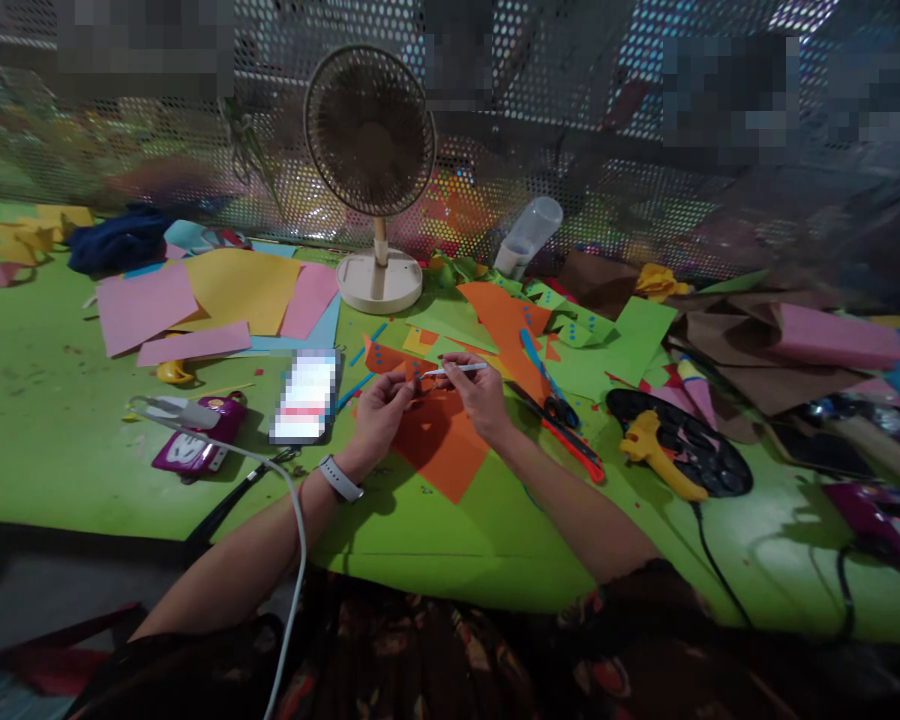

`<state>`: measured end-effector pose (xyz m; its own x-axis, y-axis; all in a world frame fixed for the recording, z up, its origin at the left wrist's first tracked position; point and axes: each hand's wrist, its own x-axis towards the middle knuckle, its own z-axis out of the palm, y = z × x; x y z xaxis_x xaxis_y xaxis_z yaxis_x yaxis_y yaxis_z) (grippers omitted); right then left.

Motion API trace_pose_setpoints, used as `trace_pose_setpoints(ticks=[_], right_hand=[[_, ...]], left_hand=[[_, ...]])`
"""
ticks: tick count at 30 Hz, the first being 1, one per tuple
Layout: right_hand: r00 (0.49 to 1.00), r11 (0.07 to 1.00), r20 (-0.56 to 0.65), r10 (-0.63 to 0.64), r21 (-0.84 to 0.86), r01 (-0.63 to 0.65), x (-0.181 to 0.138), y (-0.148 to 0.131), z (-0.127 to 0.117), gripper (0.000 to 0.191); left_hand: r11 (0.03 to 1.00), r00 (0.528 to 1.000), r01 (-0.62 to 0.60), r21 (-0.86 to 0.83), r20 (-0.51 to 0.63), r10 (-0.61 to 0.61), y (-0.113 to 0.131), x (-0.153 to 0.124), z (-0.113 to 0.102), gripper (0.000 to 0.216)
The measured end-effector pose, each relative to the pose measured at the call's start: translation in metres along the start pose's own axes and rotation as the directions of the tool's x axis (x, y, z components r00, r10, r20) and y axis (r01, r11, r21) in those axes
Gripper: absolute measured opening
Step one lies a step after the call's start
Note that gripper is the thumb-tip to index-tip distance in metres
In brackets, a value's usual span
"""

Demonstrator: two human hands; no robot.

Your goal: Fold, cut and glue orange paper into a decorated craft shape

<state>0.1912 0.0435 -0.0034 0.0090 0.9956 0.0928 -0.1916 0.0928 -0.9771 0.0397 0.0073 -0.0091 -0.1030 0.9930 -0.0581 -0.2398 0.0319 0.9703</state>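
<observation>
In my right hand is a slim white pen-like tool, pinched between thumb and fingers with its thin tip aimed left. My left hand has its fingertips pressed together close to that tip; whatever they pinch is too small to make out. Both hands are above an orange sheet on the green table. Just behind the fingers lies an orange piece with blue dots. Right of my right hand are scissors and a red-handled cutter.
A white fan stands at the back beside a clear bottle. On the left are a phone, a purple power strip and a white cable crossing my left forearm. A yellow glue gun rests on a black tray.
</observation>
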Motion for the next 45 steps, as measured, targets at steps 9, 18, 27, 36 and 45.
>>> trace_pose_setpoints(ticks=[9, 18, 27, 36, 45], right_hand=[[0.999, 0.999, -0.035, 0.029, 0.039, -0.028, -0.0004, -0.0019, 0.0028, 0.032], [0.999, 0.999, -0.033, 0.033, 0.028, -0.032, -0.0019, -0.0022, 0.0038, 0.030], [1.000, 0.999, -0.008, 0.023, 0.035, -0.023, 0.0006, 0.0013, 0.0014, 0.034], [1.000, 0.999, 0.010, -0.017, 0.032, 0.017, 0.0014, 0.0021, 0.0006, 0.031], [1.000, 1.000, 0.003, -0.012, -0.011, 0.012, -0.0010, 0.0011, 0.0026, 0.032]], left_hand=[[1.000, 1.000, 0.010, -0.019, -0.007, -0.010, -0.0021, 0.0018, -0.0003, 0.028], [1.000, 1.000, -0.001, 0.007, 0.007, 0.001, -0.0021, 0.0015, -0.0006, 0.027], [1.000, 1.000, 0.001, 0.007, -0.001, -0.001, -0.0035, 0.0012, -0.0009, 0.024], [0.998, 0.999, 0.038, -0.039, -0.001, -0.038, -0.0049, 0.0017, -0.0008, 0.024], [0.997, 0.998, 0.054, -0.046, -0.008, -0.055, -0.0046, 0.0016, 0.0001, 0.026]])
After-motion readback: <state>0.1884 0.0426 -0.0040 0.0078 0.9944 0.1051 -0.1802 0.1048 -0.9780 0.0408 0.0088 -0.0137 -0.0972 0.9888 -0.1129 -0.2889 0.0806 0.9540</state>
